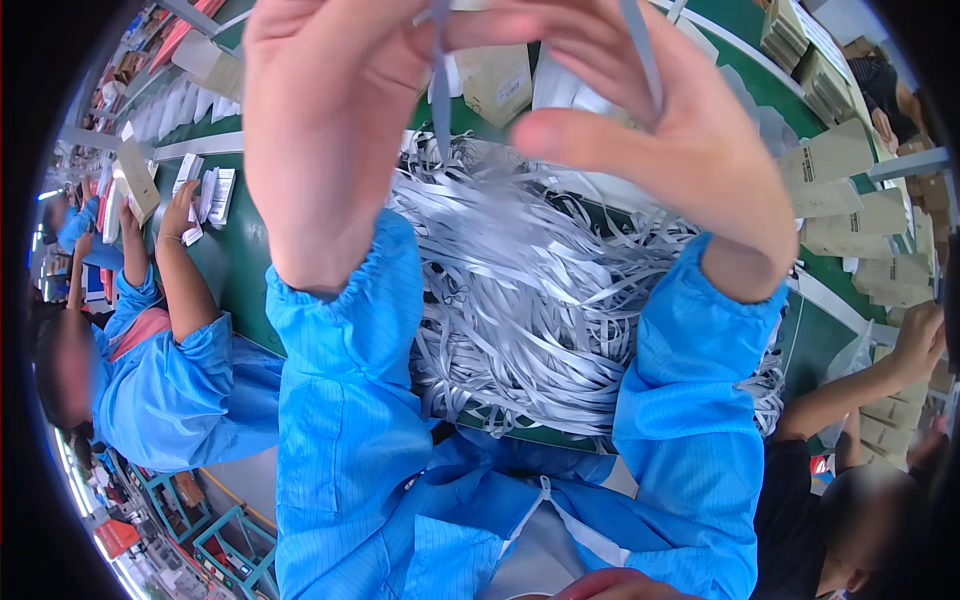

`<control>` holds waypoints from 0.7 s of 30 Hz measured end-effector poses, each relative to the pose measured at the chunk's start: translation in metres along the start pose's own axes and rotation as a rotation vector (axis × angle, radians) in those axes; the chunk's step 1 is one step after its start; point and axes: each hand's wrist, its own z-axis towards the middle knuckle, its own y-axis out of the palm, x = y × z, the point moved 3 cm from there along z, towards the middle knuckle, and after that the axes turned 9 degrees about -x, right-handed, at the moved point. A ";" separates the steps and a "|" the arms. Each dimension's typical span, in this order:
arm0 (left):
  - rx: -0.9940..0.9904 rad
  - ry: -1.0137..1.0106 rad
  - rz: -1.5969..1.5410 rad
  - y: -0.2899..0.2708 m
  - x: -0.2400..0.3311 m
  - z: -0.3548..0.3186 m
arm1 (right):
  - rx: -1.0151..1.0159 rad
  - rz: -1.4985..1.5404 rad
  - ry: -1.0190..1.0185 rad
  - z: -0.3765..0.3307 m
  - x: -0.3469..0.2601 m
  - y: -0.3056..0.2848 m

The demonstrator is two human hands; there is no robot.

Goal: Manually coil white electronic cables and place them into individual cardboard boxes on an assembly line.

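Both my hands are raised close in front, above a wide pile of flat silver-grey straps. A narrow grey strap hangs down by the fingers of my left hand, which are curled and partly cut off at the top edge. Its other length runs across the fingers of my right hand. There the fingers bend toward the left hand around the strap, while the thumb sticks out to the side. Where the fingertips of the two hands come together is partly hidden. Motion blurs some of the pile below.
On the left, a co-worker in blue handles a beige box beside white printed slips on the green table. Beige boxes line the right side. Another person's arm reaches in there. A metal rail crosses behind.
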 end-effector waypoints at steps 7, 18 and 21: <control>-0.287 0.182 -0.683 -0.051 0.008 -0.004 | -0.439 0.386 0.073 0.004 0.012 0.021; 0.173 0.474 -0.016 -0.139 0.035 0.014 | -0.031 0.298 0.119 -0.023 -0.008 -0.050; 0.107 0.629 0.608 -0.091 0.040 0.013 | -0.065 -0.243 -0.007 -0.017 -0.027 -0.045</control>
